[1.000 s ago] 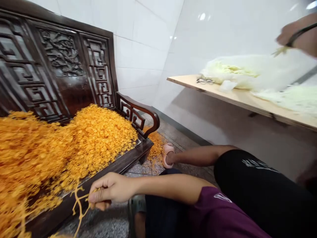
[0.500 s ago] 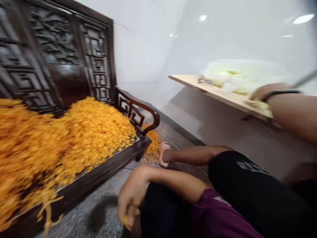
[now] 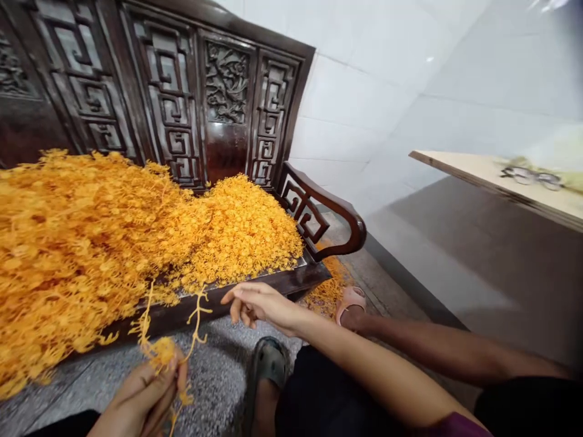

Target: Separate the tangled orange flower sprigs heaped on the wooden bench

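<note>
1. Head view, between 7 and 8 o'clock: the left hand [image 3: 141, 394] pinches an orange branching clump [image 3: 163, 353] between thumb and fingertips. Long stems stick out above and below the grip; a light pinch probably suits pieces this slender.
2. Near 7 o'clock, closer to the centre: the right hand [image 3: 266, 306] hangs just in front of the bench, fingers parted and loosely bent, nothing visible in them. From there, it seems, both the clump and the heap are within easy reach.
3. Around 9 o'clock, stretching towards the centre: a big orange heap [image 3: 113, 230] lies on a dark wooden bench [image 3: 300, 280]. The carved backrest [image 3: 228, 145] and curved armrest [image 3: 357, 230] likely help contain it.
4. Between 4 and 5 o'clock: orange bits [image 3: 332, 279] lie on the floor beside another person's pink clog [image 3: 350, 297].
5. Near 3 o'clock: eyeglasses [image 3: 534, 176] rest on a pale board [image 3: 464, 164], perhaps set there to keep them clear of the heap.
</note>
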The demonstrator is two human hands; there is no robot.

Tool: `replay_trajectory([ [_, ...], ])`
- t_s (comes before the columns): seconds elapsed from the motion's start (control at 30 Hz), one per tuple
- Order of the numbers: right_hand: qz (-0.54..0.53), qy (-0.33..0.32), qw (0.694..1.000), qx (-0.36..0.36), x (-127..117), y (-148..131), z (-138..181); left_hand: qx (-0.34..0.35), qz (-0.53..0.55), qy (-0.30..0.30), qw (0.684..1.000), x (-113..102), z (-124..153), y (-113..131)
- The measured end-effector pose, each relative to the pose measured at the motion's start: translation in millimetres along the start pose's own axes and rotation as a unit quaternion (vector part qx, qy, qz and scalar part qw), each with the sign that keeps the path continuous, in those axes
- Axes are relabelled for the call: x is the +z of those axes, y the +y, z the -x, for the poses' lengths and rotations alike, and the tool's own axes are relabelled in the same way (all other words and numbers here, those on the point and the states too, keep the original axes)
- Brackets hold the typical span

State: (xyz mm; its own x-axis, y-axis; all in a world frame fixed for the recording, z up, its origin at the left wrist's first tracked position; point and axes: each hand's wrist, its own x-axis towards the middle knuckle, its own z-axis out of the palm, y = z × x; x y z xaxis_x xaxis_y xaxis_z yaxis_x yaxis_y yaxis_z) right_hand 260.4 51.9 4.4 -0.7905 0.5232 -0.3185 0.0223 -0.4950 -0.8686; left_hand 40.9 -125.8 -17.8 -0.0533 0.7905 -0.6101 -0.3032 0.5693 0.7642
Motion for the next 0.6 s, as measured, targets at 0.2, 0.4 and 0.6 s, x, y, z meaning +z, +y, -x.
replay_trajectory([
  [0.2, 0.016, -0.034, 0.999, 0.013, 30.2, 17.2, 7.5, 0.05, -0.031, -0.045, 0.997, 16.5, 10.8, 25.0],
  [0.4, 0.022, 0.007, 0.999, -0.046, 38.0, 0.8, 1.4, 0.106, -0.102, -0.102, 0.984, 32.2, 11.1, 37.0],
  [0.6, 0.241, 0.148, 0.927, -0.246, 39.9, -24.2, 8.6, 0.153, -0.217, -0.127, 0.956, 34.8, -1.1, 40.4],
])
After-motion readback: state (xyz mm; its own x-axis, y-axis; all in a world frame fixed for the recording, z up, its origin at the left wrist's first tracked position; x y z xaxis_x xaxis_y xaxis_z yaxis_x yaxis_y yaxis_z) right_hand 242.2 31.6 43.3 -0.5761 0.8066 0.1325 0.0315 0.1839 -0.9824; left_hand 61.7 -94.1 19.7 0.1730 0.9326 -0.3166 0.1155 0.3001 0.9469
